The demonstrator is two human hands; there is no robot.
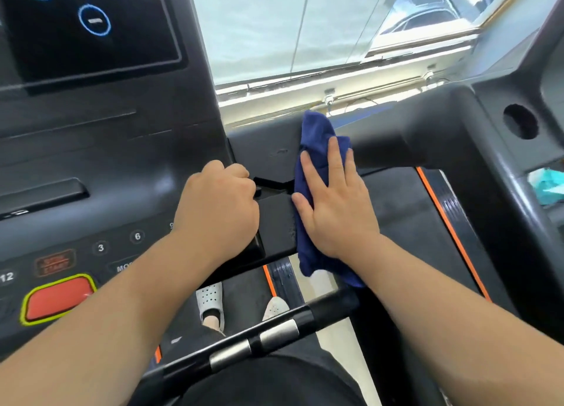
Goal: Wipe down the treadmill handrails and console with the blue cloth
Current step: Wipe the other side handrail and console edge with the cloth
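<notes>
The blue cloth (317, 128) is draped over the black right handrail arm (412, 131), hanging down past its near edge. My right hand (335, 204) lies flat on the cloth with straight fingers, pressing it against the arm. Just left of it, my left hand (219, 204) is curled in a grip on the arm's inner end, where it joins the treadmill console (91, 161). The console's dark screen (91, 24) with blue ringed icons fills the upper left.
A red stop button (58, 302) and number keys sit at the lower left. A front bar with silver sensor plates (259, 341) crosses below my arms. A cup holder hole (520, 124) and a teal item (546, 186) are at right. Below lie the belt (406, 222) and my shoes (210, 302).
</notes>
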